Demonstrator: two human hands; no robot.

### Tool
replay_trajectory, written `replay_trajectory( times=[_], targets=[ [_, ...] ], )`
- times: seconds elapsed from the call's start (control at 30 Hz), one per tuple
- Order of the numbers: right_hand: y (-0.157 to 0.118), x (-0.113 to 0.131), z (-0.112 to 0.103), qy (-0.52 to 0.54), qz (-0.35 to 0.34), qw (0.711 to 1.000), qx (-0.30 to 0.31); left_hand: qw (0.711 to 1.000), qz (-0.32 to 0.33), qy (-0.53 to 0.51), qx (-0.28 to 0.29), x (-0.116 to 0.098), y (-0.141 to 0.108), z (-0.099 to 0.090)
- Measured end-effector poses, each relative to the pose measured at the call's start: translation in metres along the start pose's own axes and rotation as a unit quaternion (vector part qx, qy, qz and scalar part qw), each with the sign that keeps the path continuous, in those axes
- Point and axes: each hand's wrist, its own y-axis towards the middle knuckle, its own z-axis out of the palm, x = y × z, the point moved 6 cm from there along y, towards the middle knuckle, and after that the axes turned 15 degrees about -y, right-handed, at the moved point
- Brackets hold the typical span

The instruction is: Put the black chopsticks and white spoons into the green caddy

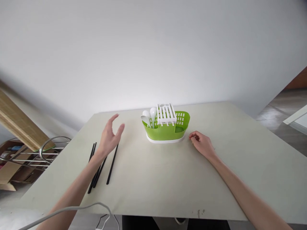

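Note:
My left hand [110, 135] is open, its thumb and fingers apart, and holds nothing. It is raised over the far ends of several black chopsticks [112, 166] lying on the left side of the table. Resting on the table, my right hand [202, 143] has its fingers curled in, with nothing visible in them. Just left of that hand stands a green cutlery basket [165, 133] on a white base tray [165, 141]. White spoons [153, 113] lean upright in its left end. Across its middle sits a white slotted rack [166, 115].
The pale table [153, 182] reaches back to a white wall [153, 54]. A grey cable [83, 207] crosses in front of my left forearm near the table's front edge. Off to the left are a metal rack [45, 156] and a cardboard box [11, 169].

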Motion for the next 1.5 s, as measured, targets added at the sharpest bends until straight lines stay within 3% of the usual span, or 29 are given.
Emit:
replay_trajectory(
  times=[0.13, 0.27, 0.4, 0.5, 0.6, 0.8, 1.03, 1.1, 1.2, 1.33, 1.4, 1.5],
  targets=[
    [0.001, -0.002, 0.002, 0.007, 0.006, 1.0, 0.01, 0.994, 0.038, -0.03, 0.098, -0.024, 0.019, 0.045],
    [0.001, -0.002, 0.003, 0.011, 0.006, 1.0, 0.011, 0.985, 0.024, -0.087, 0.147, -0.031, 0.037, 0.077],
    [0.001, -0.003, 0.004, 0.014, 0.001, 1.0, 0.007, 0.983, 0.008, -0.084, 0.162, -0.032, 0.045, 0.096],
    [0.001, -0.004, 0.005, 0.014, 0.0, 1.0, 0.007, 0.989, 0.024, -0.077, 0.126, -0.032, 0.045, 0.099],
    [0.001, -0.004, 0.004, 0.012, 0.0, 1.0, 0.008, 0.991, 0.055, -0.083, 0.087, -0.029, 0.042, 0.097],
    [0.002, -0.002, 0.004, 0.012, -0.001, 1.0, 0.008, 0.989, 0.103, -0.091, 0.063, -0.024, 0.037, 0.093],
    [0.002, -0.004, 0.005, 0.008, 0.002, 1.0, 0.01, 0.976, 0.142, -0.159, 0.044, -0.047, 0.031, 0.082],
    [0.002, -0.004, 0.005, 0.008, 0.004, 1.0, 0.013, 0.97, 0.137, -0.202, 0.009, -0.056, 0.033, 0.072],
    [0.001, -0.004, 0.003, 0.007, 0.004, 1.0, 0.011, 0.952, 0.108, -0.273, -0.09, -0.061, 0.042, 0.048],
    [0.001, -0.003, 0.002, 0.007, 0.001, 1.0, 0.006, 0.909, 0.06, -0.353, -0.213, -0.051, 0.056, 0.011],
    [0.001, -0.002, 0.002, 0.008, 0.001, 1.0, 0.005, 0.915, 0.044, -0.344, -0.208, -0.043, 0.059, -0.001],
    [0.001, -0.002, 0.002, 0.007, 0.007, 1.0, 0.004, 0.96, 0.01, -0.257, -0.113, -0.027, 0.052, -0.004]
  ],
)
